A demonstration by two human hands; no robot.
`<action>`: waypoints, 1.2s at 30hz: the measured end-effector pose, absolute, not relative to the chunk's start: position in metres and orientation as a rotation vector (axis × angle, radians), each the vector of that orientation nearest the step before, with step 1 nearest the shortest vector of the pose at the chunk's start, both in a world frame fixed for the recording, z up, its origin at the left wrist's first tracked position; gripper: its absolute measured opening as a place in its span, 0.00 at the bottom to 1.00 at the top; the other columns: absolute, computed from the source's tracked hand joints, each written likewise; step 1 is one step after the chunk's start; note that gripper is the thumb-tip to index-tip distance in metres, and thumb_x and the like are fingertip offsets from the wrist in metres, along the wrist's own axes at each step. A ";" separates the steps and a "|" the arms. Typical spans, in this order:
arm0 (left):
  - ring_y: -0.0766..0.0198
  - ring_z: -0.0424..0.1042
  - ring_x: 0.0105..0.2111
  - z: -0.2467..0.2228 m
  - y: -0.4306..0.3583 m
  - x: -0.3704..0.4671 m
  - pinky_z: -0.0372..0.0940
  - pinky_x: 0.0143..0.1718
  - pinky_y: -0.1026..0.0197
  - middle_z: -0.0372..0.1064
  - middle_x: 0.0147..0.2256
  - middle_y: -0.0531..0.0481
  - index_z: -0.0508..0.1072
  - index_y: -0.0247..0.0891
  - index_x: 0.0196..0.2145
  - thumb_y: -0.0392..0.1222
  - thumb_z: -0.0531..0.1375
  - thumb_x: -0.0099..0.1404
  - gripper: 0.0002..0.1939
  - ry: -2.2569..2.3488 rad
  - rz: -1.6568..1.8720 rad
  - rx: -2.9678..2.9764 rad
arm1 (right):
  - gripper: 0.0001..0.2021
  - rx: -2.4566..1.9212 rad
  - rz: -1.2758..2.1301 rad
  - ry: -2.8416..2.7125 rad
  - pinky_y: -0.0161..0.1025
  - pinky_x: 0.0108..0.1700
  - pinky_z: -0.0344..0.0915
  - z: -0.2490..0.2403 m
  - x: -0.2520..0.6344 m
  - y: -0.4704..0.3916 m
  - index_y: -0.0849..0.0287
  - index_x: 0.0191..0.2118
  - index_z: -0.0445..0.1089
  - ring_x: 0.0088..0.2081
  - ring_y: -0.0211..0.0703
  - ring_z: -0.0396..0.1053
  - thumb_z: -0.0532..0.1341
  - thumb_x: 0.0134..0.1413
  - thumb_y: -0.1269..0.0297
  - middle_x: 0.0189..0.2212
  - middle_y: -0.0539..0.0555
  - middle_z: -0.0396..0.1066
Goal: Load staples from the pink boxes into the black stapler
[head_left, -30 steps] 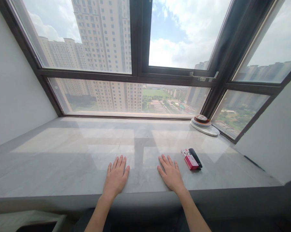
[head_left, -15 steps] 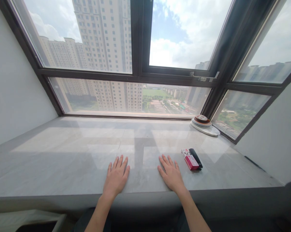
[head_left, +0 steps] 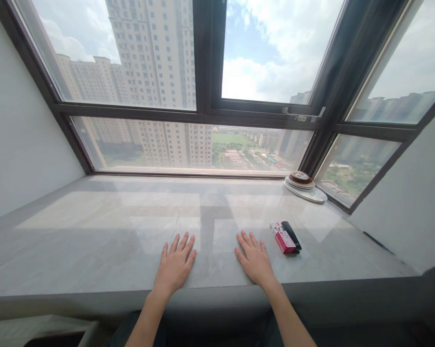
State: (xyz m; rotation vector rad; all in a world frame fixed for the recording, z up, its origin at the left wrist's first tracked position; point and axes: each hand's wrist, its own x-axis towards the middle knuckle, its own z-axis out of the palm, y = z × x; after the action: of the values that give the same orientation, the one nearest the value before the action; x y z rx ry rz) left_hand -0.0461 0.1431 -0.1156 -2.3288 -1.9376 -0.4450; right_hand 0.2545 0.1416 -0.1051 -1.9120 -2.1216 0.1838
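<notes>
Pale sill: left hand nearer right hand.

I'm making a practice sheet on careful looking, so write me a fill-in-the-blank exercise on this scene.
The left hand lies palm ____ on the pale sill.
The hand nearer the pink-and-white box is the person's ____ one.
The slim object beside the box is coloured ____.
Between the box and the plates, closer to the window come the ____.
Missing words: down; right; black; plates.
</notes>
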 end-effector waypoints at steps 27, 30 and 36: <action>0.49 0.46 0.70 -0.117 0.146 -0.049 0.42 0.68 0.38 0.51 0.69 0.55 0.59 0.58 0.67 0.51 0.49 0.75 0.25 -1.943 -0.590 -2.343 | 0.29 -1.773 0.632 -1.612 0.50 0.60 0.63 -0.073 0.447 0.178 0.55 0.59 0.72 0.57 0.58 0.69 0.53 0.60 0.43 0.56 0.58 0.73; 0.48 0.46 0.70 -0.118 0.146 -0.048 0.42 0.67 0.37 0.52 0.69 0.55 0.59 0.57 0.67 0.52 0.48 0.75 0.25 -1.938 -0.609 -2.346 | 0.27 -1.684 0.700 -1.620 0.48 0.51 0.68 -0.068 0.408 0.171 0.55 0.54 0.75 0.47 0.57 0.74 0.55 0.59 0.42 0.45 0.56 0.79; 0.50 0.47 0.70 -0.117 0.144 -0.049 0.42 0.68 0.38 0.55 0.68 0.53 0.63 0.55 0.65 0.52 0.48 0.75 0.23 -1.959 -0.741 -2.381 | 0.25 -1.595 0.884 -1.717 0.38 0.31 0.66 -0.074 0.300 0.163 0.55 0.54 0.72 0.25 0.43 0.69 0.50 0.66 0.44 0.28 0.50 0.75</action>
State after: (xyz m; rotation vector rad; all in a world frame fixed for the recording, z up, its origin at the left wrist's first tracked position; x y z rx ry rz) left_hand -0.0490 0.1437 -0.1173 -2.3808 -1.9586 -0.7408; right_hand 0.2996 0.1630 -0.0736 -1.5947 -1.7170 0.8838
